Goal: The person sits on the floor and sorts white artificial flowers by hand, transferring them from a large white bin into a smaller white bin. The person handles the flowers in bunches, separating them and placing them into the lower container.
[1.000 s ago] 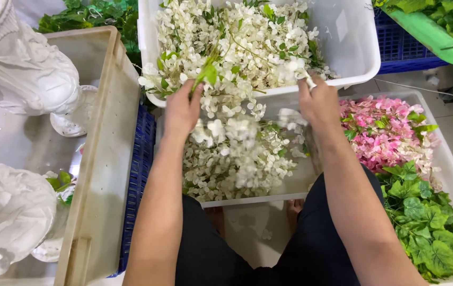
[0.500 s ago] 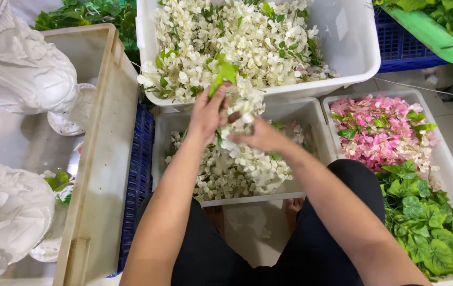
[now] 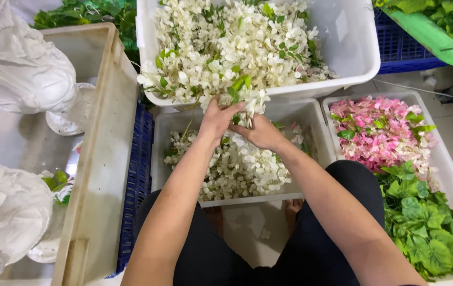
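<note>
Both my hands meet over the near white bin [image 3: 158, 159], which holds loose white flowers [image 3: 242, 169]. My left hand [image 3: 217, 119] grips a sprig of white flowers with green leaves [image 3: 245, 94] from the left. My right hand [image 3: 261, 132] closes on the same sprig's stem from the right, just below the blossoms. The sprig stands upright against the front rim of a larger white bin [image 3: 353, 47] heaped with more white flowers [image 3: 226, 47].
A white bin on the right holds pink flowers [image 3: 380, 132] and green leaves [image 3: 428, 222]. A beige crate [image 3: 102, 159] on the left holds white plaster figures [image 3: 19, 69]. Blue crates [image 3: 139, 175] stand between. A green tub [image 3: 438, 42] with leaves sits at top right.
My hands were apart, reaching into the far bin. They came together over the near bin and now both hold one white flower sprig.
</note>
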